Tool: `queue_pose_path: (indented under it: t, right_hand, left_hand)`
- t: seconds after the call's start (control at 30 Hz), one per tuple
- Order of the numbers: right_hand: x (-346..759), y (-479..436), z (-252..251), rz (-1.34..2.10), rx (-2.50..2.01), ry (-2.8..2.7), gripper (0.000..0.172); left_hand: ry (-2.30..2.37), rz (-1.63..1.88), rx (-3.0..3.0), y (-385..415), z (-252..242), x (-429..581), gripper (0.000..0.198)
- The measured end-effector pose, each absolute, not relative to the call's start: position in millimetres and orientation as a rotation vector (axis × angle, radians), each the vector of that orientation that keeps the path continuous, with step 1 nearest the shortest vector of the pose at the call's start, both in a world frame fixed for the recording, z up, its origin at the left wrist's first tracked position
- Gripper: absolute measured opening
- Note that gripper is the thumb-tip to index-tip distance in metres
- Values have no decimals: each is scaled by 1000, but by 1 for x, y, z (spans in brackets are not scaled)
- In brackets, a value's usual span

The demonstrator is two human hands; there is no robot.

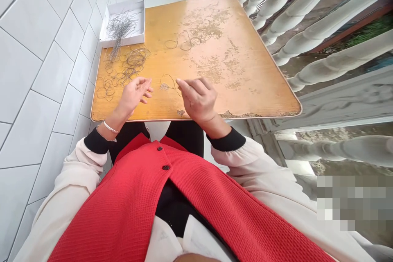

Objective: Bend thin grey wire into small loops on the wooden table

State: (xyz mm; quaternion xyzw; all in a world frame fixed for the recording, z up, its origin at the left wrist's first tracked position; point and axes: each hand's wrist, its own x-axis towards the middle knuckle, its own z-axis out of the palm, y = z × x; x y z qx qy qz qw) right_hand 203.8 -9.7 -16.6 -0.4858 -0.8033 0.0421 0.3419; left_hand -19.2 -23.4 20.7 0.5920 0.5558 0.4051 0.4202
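Observation:
My left hand [134, 95] hovers above the near edge of a worn wooden tabletop [260, 90], its fingers apart and nothing in them. To its left lies a tangled pile of thin dark wire loops [123, 73]. My right hand [198, 100] has its fingers bunched, and a single thin wire loop [168, 84] with a small frayed tuft [164, 86] runs close to the fingertips. I cannot tell whether those fingers grip it. Several more loops [186, 41] lie further back on the table. A white cardboard tray [123, 40] at the far left corner holds a bundle of grey strands [120, 28].
White floor tiles [39, 90] run along the table's left side. White stone balusters [322, 37] of a balcony railing stand along the right. The table's varnish is peeling, and its near edge is chipped. My lap lies directly below that edge.

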Motion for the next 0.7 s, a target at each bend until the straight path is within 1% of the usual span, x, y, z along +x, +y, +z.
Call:
queue_pose_path:
  t: [0.07, 0.1, 0.2, 0.3, 0.37, 0.43, 0.5, 0.6, 0.63, 0.7]
  right_hand:
    - [201, 4, -7, 110, -1303, -2083, 47]
    - [200, 9, -5, 108, -1311, -2096, 48]
    - [199, 19, -3, 105, -1330, -2107, 50]
    - [196, 22, -1, 128, -1334, -2013, 51]
    - [192, 24, 4, 173, -1326, -1920, 53]
    - [187, 27, 10, 223, -1334, -1839, 53]
    - [183, 32, 15, 275, -1360, -1775, 48]
    - [185, 39, 20, 451, -1355, -1684, 38]
    - [187, 40, 20, 559, -1322, -1657, 34]
    - [194, 41, 22, 814, -1217, -1606, 26]
  left_hand:
    - [1270, 980, 1314, -15, 31, -9, 49]
    - [1227, 969, 1278, -12, 35, -3, 50]
    - [1205, 1006, 1292, -3, 38, 11, 38]
    - [1211, 1072, 1392, 2, 30, 23, 25]
    - [1131, 1073, 1442, 2, 22, 31, 25]
    - [1022, 1040, 1465, 2, 15, 38, 32]
    - [960, 1019, 1469, 2, 10, 42, 29]
    - [942, 1035, 1476, 4, 11, 39, 6]
    - [941, 1039, 1468, 5, 13, 36, 6]
    - [939, 1033, 1432, 7, 19, 28, 12]
